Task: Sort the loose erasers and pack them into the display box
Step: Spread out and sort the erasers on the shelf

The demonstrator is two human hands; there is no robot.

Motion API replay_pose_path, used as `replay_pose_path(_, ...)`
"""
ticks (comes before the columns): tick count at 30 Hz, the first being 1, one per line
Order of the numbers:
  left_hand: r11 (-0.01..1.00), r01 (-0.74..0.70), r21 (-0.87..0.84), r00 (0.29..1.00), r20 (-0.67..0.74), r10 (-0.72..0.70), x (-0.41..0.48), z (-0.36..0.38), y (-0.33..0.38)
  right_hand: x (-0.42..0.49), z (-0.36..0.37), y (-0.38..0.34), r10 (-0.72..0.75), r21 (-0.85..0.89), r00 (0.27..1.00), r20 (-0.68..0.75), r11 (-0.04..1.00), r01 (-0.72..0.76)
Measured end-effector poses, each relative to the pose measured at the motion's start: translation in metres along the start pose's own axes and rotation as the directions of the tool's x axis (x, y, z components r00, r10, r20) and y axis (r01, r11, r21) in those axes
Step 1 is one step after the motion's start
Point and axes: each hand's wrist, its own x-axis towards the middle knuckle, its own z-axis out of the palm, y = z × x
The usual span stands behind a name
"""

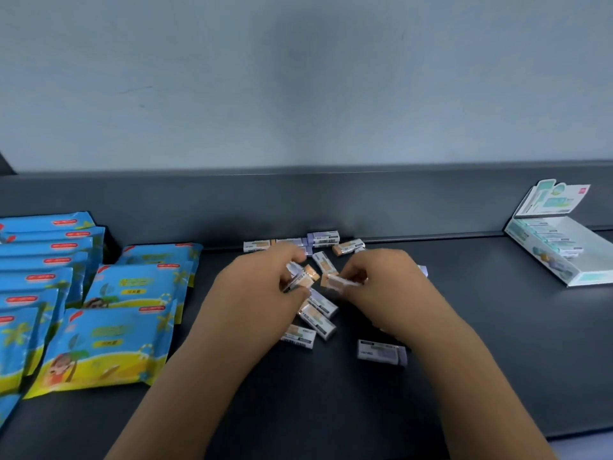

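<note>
With the left hand [265, 283] clutching a few erasers [310, 273] and the right hand [381, 277] pinching one, I reckon that crowded grip could drop one or mix colours meant for the box [590, 278].

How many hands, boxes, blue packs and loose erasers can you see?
Hands: 2, the left hand and the right hand
Box: 1
Blue packs: at least 10, as they overlap
Loose erasers: at least 12, counting those held; the hands hide some
Total: at least 25
</note>
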Motion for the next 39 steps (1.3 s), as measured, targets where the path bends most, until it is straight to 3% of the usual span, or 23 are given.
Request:
replay_pose_path(3, 0.996, 0.014, -0.089, 0.999, 0.039, -0.010, 0.000, -0.005, 0.015, -0.007, -0.018, 0.004, 0.007, 0.239, 0.999, -0.041, 0.971, 0.003)
replay_pose_path(6, 0.974, 0.099, -0.204, 0.993, 0.085, -0.083, 0.000, -0.001, 0.033, -0.015, -0.037, 0.014, 0.082, 0.537, 0.994, -0.073, 0.843, -0.030)
replay_pose_path(11, 0.926, 0.177, -0.334, 0.984, 0.093, -0.155, -0.002, 0.033, 0.074, -0.018, -0.059, 0.062, 0.154, 0.769, 0.988, -0.030, 0.635, -0.075)
replay_pose_path(17, 0.821, 0.220, -0.528, 0.975, 0.099, -0.198, 0.001, 0.083, 0.136, -0.026, -0.078, 0.139, 0.199, 0.828, 0.980, 0.004, 0.549, -0.115)
replay_pose_path(23, 0.666, 0.277, -0.693, 0.943, 0.064, -0.326, 0.011, 0.118, 0.190, -0.027, -0.088, 0.186, 0.235, 0.743, 0.965, -0.115, 0.665, -0.073)
replay_pose_path(33, 0.803, 0.178, -0.569, 0.984, 0.110, -0.140, 0.025, 0.155, 0.222, -0.029, -0.108, 0.230, 0.287, 0.735, 0.918, -0.273, 0.678, 0.007)
replay_pose_path(39, 0.805, 0.162, -0.571, 0.986, 0.070, -0.149, 0.042, 0.177, 0.244, -0.017, -0.118, 0.262, 0.252, 0.723, 0.937, -0.243, 0.690, 0.002)
